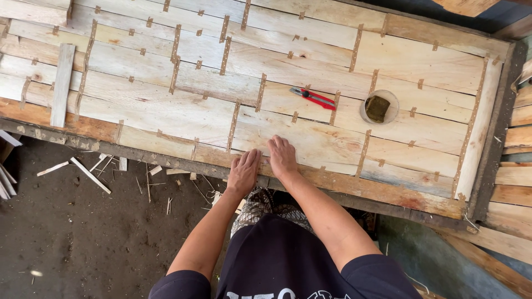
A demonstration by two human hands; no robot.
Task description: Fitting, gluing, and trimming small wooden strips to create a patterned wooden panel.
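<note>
At the near edge of the wide pale sheet of taped-together veneer strips, pressed flat side by side, left hand and right hand, open and empty, most seams taped, red-handled cutter and round sponge dish just beyond.

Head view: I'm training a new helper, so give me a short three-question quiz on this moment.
1. True or false: both hands lie flat on the wooden panel.
2. What lies nearer the right hand: A) the red-handled cutter, B) the loose wooden strip?
3. What holds the dark block?

Key: 1. True; the left hand is pressed beside the right one. 2. A. 3. A round shallow dish on the panel.
</note>
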